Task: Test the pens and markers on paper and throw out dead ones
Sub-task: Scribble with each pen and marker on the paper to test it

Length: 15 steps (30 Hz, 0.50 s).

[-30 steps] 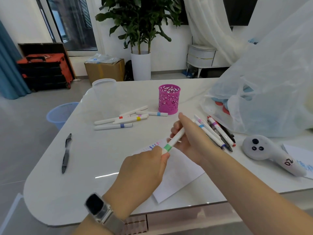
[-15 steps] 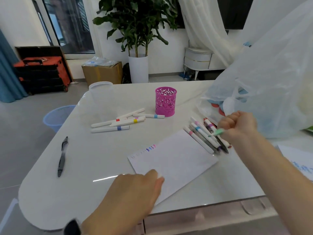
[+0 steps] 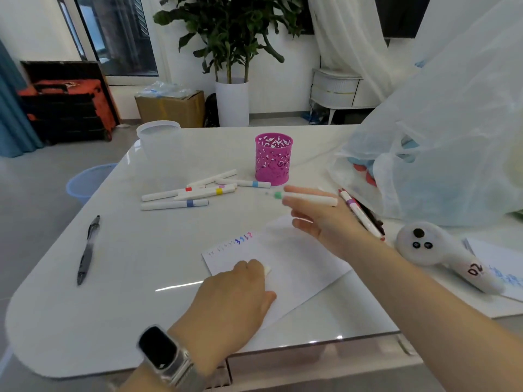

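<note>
My right hand [image 3: 325, 222] pinches the green-banded marker [image 3: 305, 198] level above the tabletop's middle, beyond the paper [image 3: 297, 258], while my left hand [image 3: 235, 304] curls around its white cap [image 3: 267, 270] on the paper's near-left part.

Glossy white table [image 3: 119, 250], matt paper sheet [image 3: 305, 267], perforated pink pen cup [image 3: 273, 159], translucent plastic bag [image 3: 452, 142]
</note>
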{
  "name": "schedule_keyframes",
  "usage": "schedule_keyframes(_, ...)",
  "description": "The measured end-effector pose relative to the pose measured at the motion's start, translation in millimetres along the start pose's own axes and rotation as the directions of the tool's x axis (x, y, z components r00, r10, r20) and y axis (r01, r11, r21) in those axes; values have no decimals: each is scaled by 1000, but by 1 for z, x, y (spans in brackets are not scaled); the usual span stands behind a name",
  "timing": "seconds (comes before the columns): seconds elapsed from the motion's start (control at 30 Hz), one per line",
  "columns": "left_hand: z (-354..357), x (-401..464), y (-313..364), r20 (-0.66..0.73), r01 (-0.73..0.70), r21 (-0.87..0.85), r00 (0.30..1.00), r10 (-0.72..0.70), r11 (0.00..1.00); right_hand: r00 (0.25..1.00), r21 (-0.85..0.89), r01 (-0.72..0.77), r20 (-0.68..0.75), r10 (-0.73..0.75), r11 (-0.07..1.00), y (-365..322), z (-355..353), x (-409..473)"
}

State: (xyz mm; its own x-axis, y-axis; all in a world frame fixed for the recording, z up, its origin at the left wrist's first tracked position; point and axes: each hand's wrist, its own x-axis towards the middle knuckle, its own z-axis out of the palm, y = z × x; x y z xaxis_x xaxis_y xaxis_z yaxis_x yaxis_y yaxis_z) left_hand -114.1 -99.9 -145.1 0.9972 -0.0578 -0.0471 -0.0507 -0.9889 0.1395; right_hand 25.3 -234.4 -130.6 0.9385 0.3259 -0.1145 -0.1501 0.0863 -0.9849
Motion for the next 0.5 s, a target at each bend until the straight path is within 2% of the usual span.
schedule_keyframes(0.27, -4, -1, -3, 80, -10, -2, 997, 10, 1000, 966, -278, 202, -102, -238, 939, 29, 36, 9)
schedule_keyframes(0.5, -4, 1, -6, 106, -32, 17, 994, 30, 999, 949, -411, 213, -127, -287, 886, 42, 33, 16)
